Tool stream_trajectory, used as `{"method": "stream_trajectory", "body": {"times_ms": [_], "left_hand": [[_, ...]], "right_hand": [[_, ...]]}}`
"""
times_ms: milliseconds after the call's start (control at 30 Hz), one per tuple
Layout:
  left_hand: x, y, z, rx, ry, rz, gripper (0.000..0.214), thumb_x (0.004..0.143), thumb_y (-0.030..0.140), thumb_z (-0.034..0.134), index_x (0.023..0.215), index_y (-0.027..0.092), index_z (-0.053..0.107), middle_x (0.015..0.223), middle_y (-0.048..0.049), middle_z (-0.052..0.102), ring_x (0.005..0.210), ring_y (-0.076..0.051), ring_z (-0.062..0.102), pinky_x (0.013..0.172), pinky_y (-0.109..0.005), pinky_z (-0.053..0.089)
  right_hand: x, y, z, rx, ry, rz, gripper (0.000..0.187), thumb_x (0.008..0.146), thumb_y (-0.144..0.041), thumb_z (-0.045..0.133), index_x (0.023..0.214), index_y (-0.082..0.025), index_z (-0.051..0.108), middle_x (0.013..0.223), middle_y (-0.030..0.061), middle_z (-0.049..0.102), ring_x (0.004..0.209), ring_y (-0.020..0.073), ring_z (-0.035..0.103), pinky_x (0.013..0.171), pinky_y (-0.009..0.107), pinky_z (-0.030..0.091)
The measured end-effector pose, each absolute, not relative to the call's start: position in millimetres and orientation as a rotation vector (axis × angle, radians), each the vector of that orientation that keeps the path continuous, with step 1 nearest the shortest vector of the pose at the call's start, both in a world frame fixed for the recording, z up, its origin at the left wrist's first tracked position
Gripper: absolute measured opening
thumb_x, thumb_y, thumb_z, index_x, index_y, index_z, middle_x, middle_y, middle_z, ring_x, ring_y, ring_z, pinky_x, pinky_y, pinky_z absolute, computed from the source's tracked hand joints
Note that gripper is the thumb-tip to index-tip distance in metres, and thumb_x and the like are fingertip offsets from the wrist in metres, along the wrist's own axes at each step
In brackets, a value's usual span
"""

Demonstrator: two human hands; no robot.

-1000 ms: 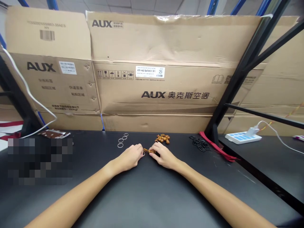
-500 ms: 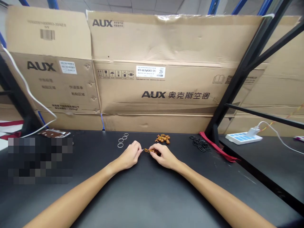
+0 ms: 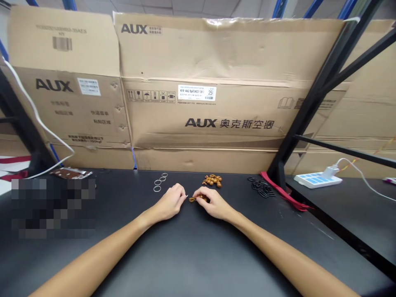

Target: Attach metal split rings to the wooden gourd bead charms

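My left hand [image 3: 171, 202] is closed in a pinch, with a small silvery piece [image 3: 187, 196] just showing at the fingertips; the rest of it is hidden. Facing it, my right hand [image 3: 213, 203] grips a brown beaded cord pendant [image 3: 192, 199], whose loop end sticks out to the left. A narrow gap separates the silvery piece from the loop. Several silver metal rings [image 3: 157, 189] lie in a row beyond my left hand. Behind my right hand sits a pile of brown beaded pendants [image 3: 213, 180] with round wooden beads.
On the black table [image 3: 198, 255], a heap of black oval clips or rings [image 3: 262, 187] lies at right, beside a red strap [image 3: 286, 196]. A white power strip [image 3: 318, 180] is farther right. Cardboard [image 3: 198, 140] and black rack posts [image 3: 309, 103] border the back.
The tips of my hands have drawn slightly apart. The cord loop, close to the silvery piece before, now sits a little lower and apart from it. Both hands keep their hold.
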State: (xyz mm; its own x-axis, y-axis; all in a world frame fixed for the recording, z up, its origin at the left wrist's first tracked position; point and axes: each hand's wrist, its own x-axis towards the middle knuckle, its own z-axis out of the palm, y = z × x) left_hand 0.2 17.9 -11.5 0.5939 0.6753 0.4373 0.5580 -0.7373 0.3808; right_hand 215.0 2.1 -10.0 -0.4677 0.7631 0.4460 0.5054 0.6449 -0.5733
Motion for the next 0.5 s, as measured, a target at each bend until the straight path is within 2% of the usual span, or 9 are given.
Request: {"method": "stream_trajectory", "body": {"times_ms": [100, 167, 267, 367, 500], "left_hand": [[0.2, 17.6, -11.3, 2.629, 1.029, 0.838, 0.014, 0.094, 0.021, 0.037, 0.084, 0.019, 0.047, 0.092, -0.0055, 0.053, 0.086, -0.019, 0.053, 0.082, -0.035, 0.044], [0.2, 17.7, -11.5, 2.628, 1.032, 0.836, 0.014, 0.094, 0.021, 0.037, 0.084, 0.019, 0.047, 0.093, -0.0057, 0.054, 0.086, -0.019, 0.053, 0.082, -0.036, 0.044], [0.0, 18.4, -12.1, 2.633, 1.023, 0.837, 0.013, 0.094, 0.021, 0.038, 0.085, 0.019, 0.047, 0.094, -0.0060, 0.054, 0.087, -0.019, 0.053, 0.083, -0.036, 0.044], [-0.1, 18.5, -12.1, 2.637, 1.012, 0.848, 0.014, 0.094, 0.021, 0.038, 0.085, 0.019, 0.048, 0.094, -0.0061, 0.054, 0.088, -0.019, 0.054, 0.083, -0.036, 0.044], [0.6, 16.3, -10.1, 2.644, 1.028, 0.827, 0.015, 0.095, 0.023, 0.036, 0.086, 0.020, 0.048, 0.096, -0.0064, 0.054, 0.088, -0.020, 0.053, 0.084, -0.037, 0.044]], "right_hand": [[215.2, 3.5, -13.0, -0.983, -2.232, 0.357, 0.020, 0.084, -0.010, 0.045, 0.088, -0.021, 0.062, 0.085, 0.0029, 0.062, 0.081, 0.0165, 0.055, 0.075, 0.030, 0.044], [215.1, 3.3, -14.3, -1.003, -2.250, 0.308, 0.019, 0.083, -0.010, 0.046, 0.087, -0.021, 0.061, 0.083, 0.0028, 0.061, 0.080, 0.0167, 0.054, 0.075, 0.030, 0.044], [214.6, 2.8, -15.3, -1.075, -2.196, 0.300, 0.009, 0.085, -0.019, 0.053, 0.092, -0.021, 0.059, 0.081, 0.0019, 0.060, 0.077, 0.0167, 0.054, 0.072, 0.030, 0.045], [213.4, 3.3, -16.0, -1.175, -2.139, 0.230, 0.017, 0.084, -0.031, 0.061, 0.097, -0.020, 0.059, 0.086, 0.0039, 0.061, 0.083, 0.0194, 0.054, 0.078, 0.034, 0.045], [210.8, 4.3, -16.2, -1.240, -2.188, 0.146, 0.011, 0.084, -0.028, 0.062, 0.092, -0.021, 0.064, 0.091, 0.0060, 0.060, 0.091, 0.0219, 0.052, 0.084, 0.038, 0.042]]}}
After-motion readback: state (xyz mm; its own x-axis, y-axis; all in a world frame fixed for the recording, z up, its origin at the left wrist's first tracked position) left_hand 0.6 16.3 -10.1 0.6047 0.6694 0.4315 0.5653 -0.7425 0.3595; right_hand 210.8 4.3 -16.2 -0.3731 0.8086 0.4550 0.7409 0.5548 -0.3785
